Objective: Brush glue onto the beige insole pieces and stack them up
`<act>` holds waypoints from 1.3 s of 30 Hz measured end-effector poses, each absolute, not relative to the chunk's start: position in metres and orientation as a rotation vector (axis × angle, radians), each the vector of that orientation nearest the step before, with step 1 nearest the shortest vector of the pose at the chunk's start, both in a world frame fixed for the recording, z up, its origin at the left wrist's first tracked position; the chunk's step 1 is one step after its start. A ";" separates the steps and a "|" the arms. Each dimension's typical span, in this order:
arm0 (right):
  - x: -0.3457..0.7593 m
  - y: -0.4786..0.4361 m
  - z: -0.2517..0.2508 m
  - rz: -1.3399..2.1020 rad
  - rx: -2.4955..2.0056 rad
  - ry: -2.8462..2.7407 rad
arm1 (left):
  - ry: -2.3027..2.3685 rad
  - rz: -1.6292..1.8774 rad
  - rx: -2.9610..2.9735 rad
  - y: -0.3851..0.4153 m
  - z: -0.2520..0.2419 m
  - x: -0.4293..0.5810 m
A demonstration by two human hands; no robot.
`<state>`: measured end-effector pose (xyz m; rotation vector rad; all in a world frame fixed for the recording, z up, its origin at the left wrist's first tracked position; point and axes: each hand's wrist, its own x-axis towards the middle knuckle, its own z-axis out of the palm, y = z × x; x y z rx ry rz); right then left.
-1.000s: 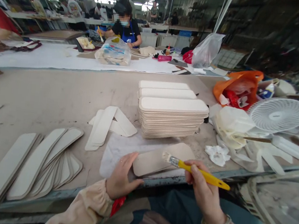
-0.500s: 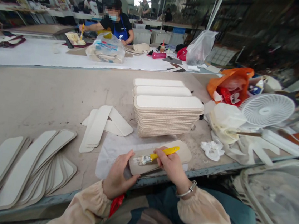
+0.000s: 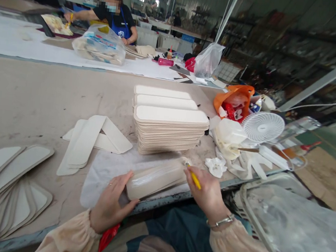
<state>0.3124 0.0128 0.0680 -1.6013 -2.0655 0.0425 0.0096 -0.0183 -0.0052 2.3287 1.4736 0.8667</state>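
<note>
My right hand (image 3: pixel 206 190) is closed round the yellow handle of a brush (image 3: pixel 194 179), whose bristles are at the right end of a long beige panel (image 3: pixel 156 179) with rounded corners. A wet shine covers much of the panel's top. My left hand (image 3: pixel 114 198) rests at the panel's left end, thumb and fingers spread apart along its edge. Another panel seems to lie beneath it, slightly offset. Both sit on a thin white sheet (image 3: pixel 98 174) at the table's front edge.
Behind the panel stand tall stacks of similar panels (image 3: pixel 171 120). Loose strips (image 3: pixel 85 145) and fanned panels (image 3: pixel 11 193) lie to the left. On the right are crumpled white paper (image 3: pixel 216 166), a white fan (image 3: pixel 263 127) and an orange bag (image 3: pixel 233 103). A co-worker (image 3: pixel 116 19) sits across the table.
The brush has travelled from the panel's left-middle to its right end, and its handle now points toward me. The panel's surface has turned shiny. The camera view has swung right.
</note>
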 end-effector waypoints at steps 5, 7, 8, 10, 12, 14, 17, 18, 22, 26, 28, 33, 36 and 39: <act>0.254 -0.020 0.072 0.111 -1.388 -2.414 | 1.460 0.928 2.320 -0.019 -0.006 0.010; 0.231 -0.031 0.078 0.306 -1.302 -2.363 | 1.447 0.959 2.315 -0.019 -0.008 0.010; 0.222 -0.033 0.080 0.440 -1.277 -2.288 | 1.449 0.963 2.311 -0.019 -0.009 0.010; 0.209 -0.034 0.079 0.750 -1.270 -2.051 | 1.461 0.947 2.306 -0.020 -0.009 0.010; 0.207 -0.028 0.070 1.022 -1.306 -1.747 | 1.473 0.910 2.301 -0.021 -0.007 0.011; 0.218 -0.018 0.059 1.153 -1.373 -1.483 | 1.473 0.888 2.299 -0.021 -0.004 0.012; 0.251 -0.003 0.051 1.032 -1.501 -1.334 | 1.461 0.873 2.291 -0.022 0.001 0.013; 0.262 0.001 0.053 0.960 -1.541 -1.334 | 1.454 0.871 2.287 -0.022 0.002 0.014; 0.271 0.001 0.066 0.909 -1.541 -1.302 | 1.431 0.886 2.259 -0.022 0.003 0.014; 0.230 -0.010 0.061 1.249 -1.375 -1.309 | 1.422 0.888 2.246 -0.022 0.001 0.013; 0.217 -0.011 0.055 1.326 -1.357 -1.348 | 1.424 0.879 2.250 -0.022 0.001 0.013; 0.245 0.001 0.057 1.129 -1.527 -1.353 | 1.439 0.871 2.266 -0.023 0.003 0.014; 0.256 0.006 0.066 1.061 -1.530 -1.289 | 1.436 0.883 2.276 -0.024 0.003 0.014; 0.238 0.007 0.065 1.220 -1.420 -1.236 | 1.442 0.884 2.291 -0.024 0.000 0.014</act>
